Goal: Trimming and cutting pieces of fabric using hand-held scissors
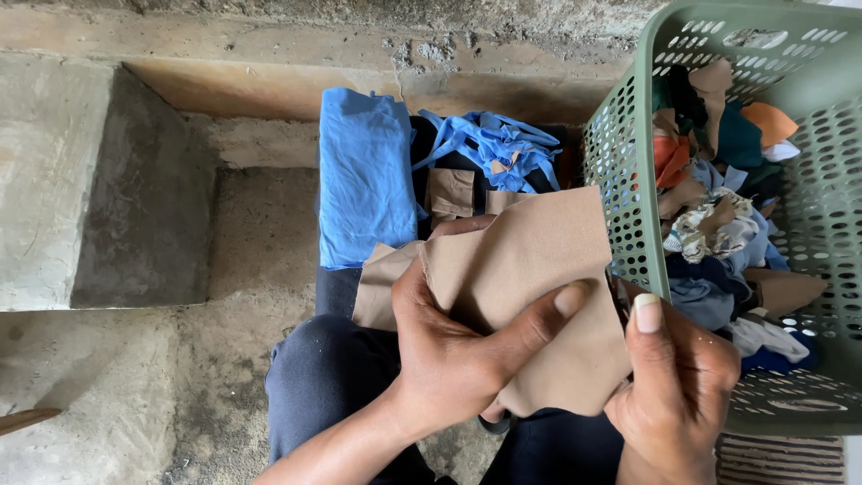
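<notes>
The light is soft daylight, even and a little cool, and there is no glare. It seems to come from about 2 o'clock, where the rim of the green basket [763,22] is the brightest. Shadows are weak; the darkest one lies in the concrete step [144,216] at 9 o'clock. Focus is sharp in the centre. Toward the edges, straight lines bend slightly.

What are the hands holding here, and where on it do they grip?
Both hold a tan fabric piece: left hand across its lower middle, thumb on top; right hand at its lower right edge.
</notes>
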